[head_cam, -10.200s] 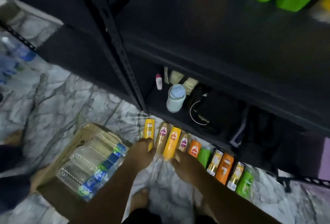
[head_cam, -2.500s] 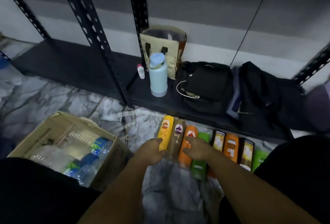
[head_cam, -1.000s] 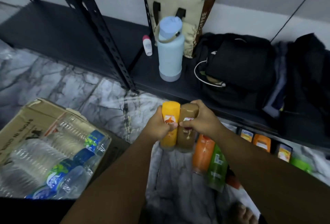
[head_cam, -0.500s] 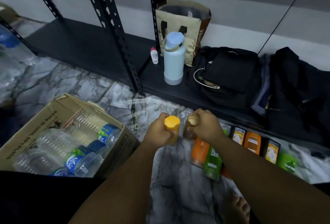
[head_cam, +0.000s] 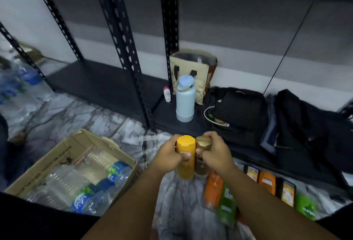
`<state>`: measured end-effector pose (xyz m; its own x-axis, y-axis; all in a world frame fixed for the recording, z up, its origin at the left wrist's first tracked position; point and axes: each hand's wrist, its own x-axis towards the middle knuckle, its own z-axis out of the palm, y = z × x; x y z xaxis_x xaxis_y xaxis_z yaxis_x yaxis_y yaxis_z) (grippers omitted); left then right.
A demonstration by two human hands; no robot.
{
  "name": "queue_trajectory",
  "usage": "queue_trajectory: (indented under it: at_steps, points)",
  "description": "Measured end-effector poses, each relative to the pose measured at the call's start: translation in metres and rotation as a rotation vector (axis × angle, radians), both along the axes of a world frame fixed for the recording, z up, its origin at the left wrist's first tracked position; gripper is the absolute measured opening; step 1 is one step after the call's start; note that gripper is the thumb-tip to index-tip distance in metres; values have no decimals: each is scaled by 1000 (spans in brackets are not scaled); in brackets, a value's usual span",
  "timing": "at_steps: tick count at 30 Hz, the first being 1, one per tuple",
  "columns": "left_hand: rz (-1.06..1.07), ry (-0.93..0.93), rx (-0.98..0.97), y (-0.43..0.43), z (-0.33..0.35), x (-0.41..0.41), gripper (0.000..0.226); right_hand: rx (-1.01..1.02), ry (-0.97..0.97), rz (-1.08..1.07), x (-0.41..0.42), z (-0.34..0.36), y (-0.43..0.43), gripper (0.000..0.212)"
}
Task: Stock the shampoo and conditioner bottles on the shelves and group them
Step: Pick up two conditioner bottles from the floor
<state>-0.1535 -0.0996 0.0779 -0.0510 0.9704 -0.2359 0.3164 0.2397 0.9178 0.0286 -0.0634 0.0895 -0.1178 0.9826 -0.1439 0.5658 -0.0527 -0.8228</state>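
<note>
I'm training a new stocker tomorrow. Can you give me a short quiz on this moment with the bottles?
1. True or false: the left hand grips the yellow bottle.
2. What stands on the bottom shelf just in front of the tote bag? A) blue flask B) green bottle C) cardboard box
3. Which bottle does the right hand hold?

Key: 1 true; 2 A; 3 the brown bottle.
</note>
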Motion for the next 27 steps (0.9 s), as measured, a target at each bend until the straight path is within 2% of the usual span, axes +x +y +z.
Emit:
queue_trajectory:
  at_steps: [5, 9, 13, 19, 24, 27]
  points:
    - [72, -155, 198, 10, 92, 0, 41, -7, 487, -70, 7, 85, 11, 38]
    - [67, -246, 358, 18, 186, 7, 44, 122, 687, -14, 5, 174, 14, 32]
    - [57, -309, 557, 27, 284, 14, 41, 325, 734, 45, 14, 274, 12, 31]
    - [17, -312, 783, 50, 413, 34, 41, 627, 710, 27, 29, 407, 26, 43]
    - [-10, -289, 905, 81, 496, 57, 40, 739, 730, 16, 44, 492, 56, 33]
    - [20, -223, 942, 102, 528, 70, 44, 772, 695, -61, 47, 526, 80, 41]
